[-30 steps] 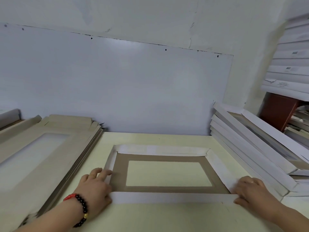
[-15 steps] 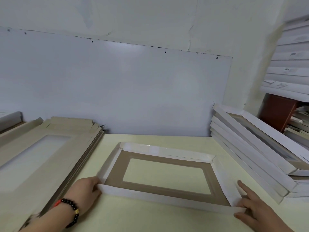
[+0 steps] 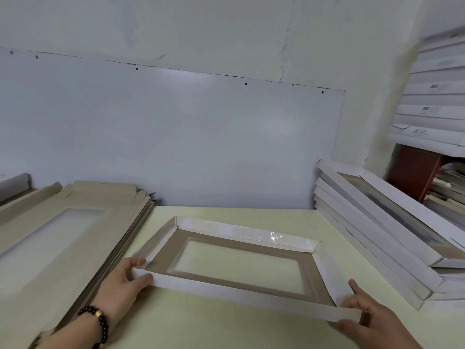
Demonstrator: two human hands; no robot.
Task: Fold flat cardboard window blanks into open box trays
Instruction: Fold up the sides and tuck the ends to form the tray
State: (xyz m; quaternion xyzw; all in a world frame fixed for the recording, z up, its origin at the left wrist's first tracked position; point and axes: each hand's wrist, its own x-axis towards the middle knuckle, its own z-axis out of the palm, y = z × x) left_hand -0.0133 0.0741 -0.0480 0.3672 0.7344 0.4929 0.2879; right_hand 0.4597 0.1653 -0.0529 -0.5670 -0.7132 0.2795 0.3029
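A cardboard window tray (image 3: 241,289) lies in the middle of the pale yellow table (image 3: 201,321). Its inside is brown with a rectangular cut-out, and its four white side flaps stand folded up. My left hand (image 3: 123,285) grips the near-left corner, thumb on the front flap and fingers round the side flap. My right hand (image 3: 370,316) holds the near-right corner, thumb on the front flap's end and the index finger stretched along the right flap. The tray is turned a little, its right end nearer to me.
A stack of flat beige window blanks (image 3: 57,238) lies at the left. Finished white trays (image 3: 382,235) are stacked at the right, leaning against each other. More white boxes (image 3: 435,102) fill shelves at the far right. A white board (image 3: 176,137) stands on the wall behind the table.
The tray has swung so its right end sits nearer to me, and both hands moved from pressing the front flap down to gripping its two near corners with the flap raised.
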